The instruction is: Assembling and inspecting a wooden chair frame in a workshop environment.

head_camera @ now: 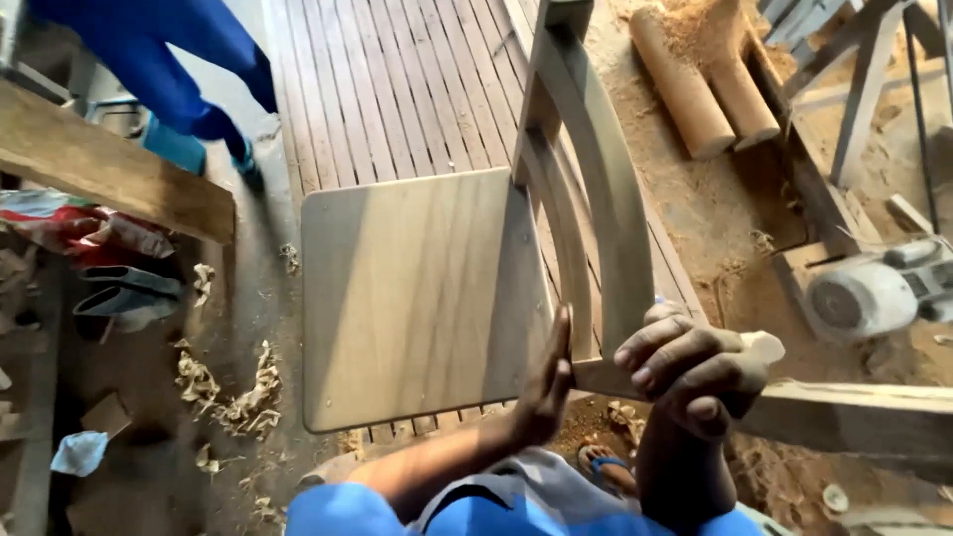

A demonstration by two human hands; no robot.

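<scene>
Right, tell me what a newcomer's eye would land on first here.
First, the pale wooden chair lying tipped in the centre, its flat seat facing the camera. The left hand presses flat against the seat's edge, while the right hand grips the chair's frame at lower right. Behind lie a slatted wooden panel and, top right, two wooden cylinders in sawdust.

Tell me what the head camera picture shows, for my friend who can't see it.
A person's left hand presses flat against the edge of a wooden chair seat, while the right hand has its grip around the chair's curved back rail. Below lie a slatted wooden panel, sawdust, wood shavings and two round wooden posts.
</scene>
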